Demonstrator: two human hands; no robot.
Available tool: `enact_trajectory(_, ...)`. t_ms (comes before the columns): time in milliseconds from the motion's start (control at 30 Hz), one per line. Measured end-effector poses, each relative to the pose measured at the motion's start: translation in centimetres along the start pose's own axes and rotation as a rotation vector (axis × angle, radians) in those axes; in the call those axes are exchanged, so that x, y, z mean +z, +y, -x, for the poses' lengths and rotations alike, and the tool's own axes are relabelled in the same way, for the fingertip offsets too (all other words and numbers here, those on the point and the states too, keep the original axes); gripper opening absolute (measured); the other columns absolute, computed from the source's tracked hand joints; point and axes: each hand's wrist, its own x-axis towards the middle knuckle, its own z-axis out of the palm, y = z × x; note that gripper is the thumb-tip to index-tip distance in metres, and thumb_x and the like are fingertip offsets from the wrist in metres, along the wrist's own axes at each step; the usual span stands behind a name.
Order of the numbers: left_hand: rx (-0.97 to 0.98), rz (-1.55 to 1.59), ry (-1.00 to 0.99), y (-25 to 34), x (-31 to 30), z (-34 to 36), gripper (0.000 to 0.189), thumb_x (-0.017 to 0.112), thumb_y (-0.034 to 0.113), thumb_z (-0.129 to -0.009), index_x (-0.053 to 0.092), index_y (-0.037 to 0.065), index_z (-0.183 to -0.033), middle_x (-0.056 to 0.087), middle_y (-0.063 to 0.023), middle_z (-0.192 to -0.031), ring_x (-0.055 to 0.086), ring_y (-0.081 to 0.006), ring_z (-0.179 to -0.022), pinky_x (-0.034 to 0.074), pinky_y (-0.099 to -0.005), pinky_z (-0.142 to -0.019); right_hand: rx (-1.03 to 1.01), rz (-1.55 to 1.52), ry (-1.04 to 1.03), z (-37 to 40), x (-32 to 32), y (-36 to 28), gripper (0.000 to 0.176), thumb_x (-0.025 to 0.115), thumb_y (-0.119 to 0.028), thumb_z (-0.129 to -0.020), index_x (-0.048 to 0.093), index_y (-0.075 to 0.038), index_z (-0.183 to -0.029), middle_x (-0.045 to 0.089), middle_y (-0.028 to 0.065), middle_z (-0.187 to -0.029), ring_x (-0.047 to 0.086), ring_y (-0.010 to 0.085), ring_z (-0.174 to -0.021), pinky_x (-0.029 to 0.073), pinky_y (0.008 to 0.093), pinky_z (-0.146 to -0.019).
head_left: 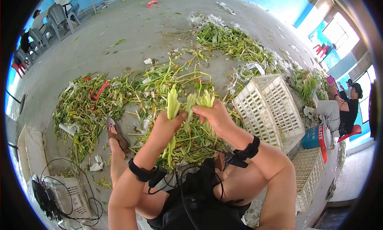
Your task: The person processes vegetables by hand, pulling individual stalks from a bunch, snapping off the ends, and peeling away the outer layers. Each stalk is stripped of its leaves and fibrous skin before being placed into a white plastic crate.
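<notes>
My left hand [170,125] is closed round an upright bunch of pale green celery stalks [172,103], with its lower ends hanging below the fist. Close beside it, my right hand [215,117] grips a shorter bunch of celery [205,100] with its fingers and thumb. The thumb and fingertips of both hands nearly meet at a pale stalk piece [190,104] between them. Under the hands lies a heap of trimmed stems and leaves [195,138], partly hidden by my arms.
White plastic crates [275,110] stand at the right, near a blue-and-red bucket [315,137]. A seated person [349,110] is beyond it. More plant heaps [227,40] lie ahead and at the left. Cables [79,190] trail over a crate at the lower left.
</notes>
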Motion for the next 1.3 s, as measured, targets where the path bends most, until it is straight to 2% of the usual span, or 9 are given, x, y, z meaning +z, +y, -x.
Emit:
enact_trajectory(133, -0.026, 0.015, 0.002, 0.4, 0.1, 0.2, 0.015, 0.065, 0.012, -0.086, 0.058, 0.002, -0.095, 0.048, 0.0036, -0.065, 0.040, -0.0053, -0.052, 0.031, -0.0217, -0.047, -0.009, -0.060, 0.010, 0.1, 0.3, -0.3, 0.017, 0.070, -0.016, -0.081, 0.061, -0.003, -0.077, 0.055, 0.0000, -0.060, 0.048, 0.0081, -0.052, 0.036, 0.0246, -0.049)
enact_trajectory(233, 0.002, -0.137, -0.032, 0.3, 0.1, 0.1, 0.016, 0.066, 0.012, -0.085, 0.059, 0.002, -0.095, 0.049, 0.0033, -0.065, 0.041, -0.0050, -0.052, 0.031, -0.0216, -0.047, -0.008, -0.093, 0.024, 0.1, 0.2, 0.0, 0.015, 0.070, -0.016, -0.081, 0.061, -0.003, -0.078, 0.056, 0.0000, -0.063, 0.048, 0.0080, -0.053, 0.036, 0.0245, -0.049)
enact_trajectory(333, -0.012, -0.156, -0.037, 0.0, 0.0, 0.0, 0.017, 0.066, 0.013, -0.084, 0.060, 0.002, -0.095, 0.050, 0.0034, -0.065, 0.041, -0.0048, -0.052, 0.031, -0.0217, -0.047, -0.012, -0.095, 0.015, 0.2, 0.2, -0.3, 0.015, 0.071, -0.015, -0.080, 0.062, -0.003, -0.082, 0.057, 0.0002, -0.066, 0.048, 0.0080, -0.053, 0.037, 0.0243, -0.050)
enact_trajectory(433, 0.038, -0.211, 0.027, 0.1, 0.2, 0.1, 0.017, 0.067, 0.013, -0.084, 0.060, 0.003, -0.095, 0.050, 0.0039, -0.065, 0.041, -0.0048, -0.052, 0.032, -0.0222, -0.047, -0.023, -0.079, 0.021, 0.1, 0.4, -0.2, 0.016, 0.070, -0.015, -0.081, 0.061, -0.002, -0.084, 0.057, -0.0002, -0.067, 0.047, 0.0073, -0.054, 0.036, 0.0243, -0.049)
enact_trajectory(533, 0.088, -0.204, 0.085, -0.5, 0.2, -0.2, 0.016, 0.067, 0.013, -0.084, 0.060, 0.003, -0.094, 0.051, 0.0041, -0.065, 0.042, -0.0049, -0.052, 0.032, -0.0225, -0.048, -0.008, 0.095, 0.018, 0.3, 0.8, -0.2, 0.018, 0.071, -0.016, -0.081, 0.061, -0.001, -0.085, 0.055, -0.0006, -0.065, 0.046, 0.0066, -0.054, 0.035, 0.0245, -0.048)
enact_trajectory(833, 0.147, -0.221, 0.060, 0.0, 0.3, 0.2, 0.013, 0.067, 0.010, -0.082, 0.060, 0.003, -0.090, 0.052, 0.0040, -0.066, 0.043, -0.0052, -0.055, 0.034, -0.0225, -0.050, -0.017, 0.078, -0.024, 0.1, 0.6, 0.4, 0.020, 0.069, -0.014, -0.079, 0.059, 0.002, -0.084, 0.054, 0.0013, -0.064, 0.048, 0.0088, -0.054, 0.038, 0.0261, -0.048)
enact_trajectory(1300, 0.050, -0.114, -0.010, 0.2, 0.1, 0.1, 0.016, 0.067, 0.007, -0.079, 0.059, 0.002, -0.092, 0.051, 0.0031, -0.067, 0.044, -0.0051, -0.054, 0.033, -0.0222, -0.049, 0.034, -0.070, -0.016, 0.2, 0.6, 0.1, 0.016, 0.069, -0.011, -0.077, 0.060, 0.001, -0.082, 0.057, 0.0024, -0.067, 0.050, 0.0099, -0.055, 0.038, 0.0261, -0.049)
